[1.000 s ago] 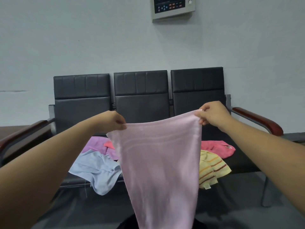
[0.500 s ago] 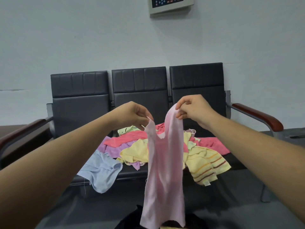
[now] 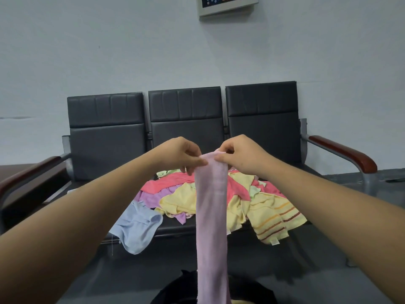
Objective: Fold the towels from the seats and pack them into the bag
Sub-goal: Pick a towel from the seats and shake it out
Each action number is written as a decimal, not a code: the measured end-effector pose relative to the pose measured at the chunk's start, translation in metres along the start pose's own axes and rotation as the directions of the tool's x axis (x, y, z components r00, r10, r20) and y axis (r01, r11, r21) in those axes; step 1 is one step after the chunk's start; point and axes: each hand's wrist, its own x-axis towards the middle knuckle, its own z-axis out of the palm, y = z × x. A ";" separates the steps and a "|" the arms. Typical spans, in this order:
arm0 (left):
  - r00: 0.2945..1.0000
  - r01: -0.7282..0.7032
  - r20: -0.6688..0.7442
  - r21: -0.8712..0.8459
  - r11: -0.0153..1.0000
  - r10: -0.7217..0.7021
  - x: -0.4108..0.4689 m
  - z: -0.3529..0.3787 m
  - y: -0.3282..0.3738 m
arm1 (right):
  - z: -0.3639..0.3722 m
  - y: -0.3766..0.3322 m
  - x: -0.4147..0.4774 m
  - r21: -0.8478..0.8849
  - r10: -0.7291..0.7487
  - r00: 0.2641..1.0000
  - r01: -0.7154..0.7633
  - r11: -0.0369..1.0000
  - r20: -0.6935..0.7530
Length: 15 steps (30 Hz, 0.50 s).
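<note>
A person's two bare arms reach forward from the bottom corners. The left hand (image 3: 182, 154) and the right hand (image 3: 238, 155) are raised close together in front of the middle seat. Each pinches the top edge of a pale pink terry towel (image 3: 211, 216) between thumb and curled fingers. The towel hangs straight down from both hands as one long, narrow strip, held in the air and clear of the seats. Its lower end passes in front of a black fabric bag (image 3: 173, 290) at the bottom edge; only the top of the bag shows.

Behind the towel stands a row of three black padded seats (image 3: 186, 110) against a plain grey wall. A reddish-brown wooden armrest (image 3: 341, 152) is at the right end, and another one is at the left. A heap of loose towels (image 3: 179, 200) lies on the middle and right seat cushions, in coral, purple, pale green and yellow. A yellow towel with brown and orange stripes (image 3: 276, 218) drapes over the front edge on the right. A light blue towel (image 3: 135, 227) hangs over the front edge on the left, just beside the heap. High on the wall, a grey control panel (image 3: 228, 5) is cut off by the top edge.
</note>
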 end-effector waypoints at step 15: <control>0.980 0.083 -0.186 0.039 0.996 -0.074 -0.008 -0.007 -0.033 | -0.015 0.054 -0.008 0.130 0.160 0.978 -0.143 0.981 -0.134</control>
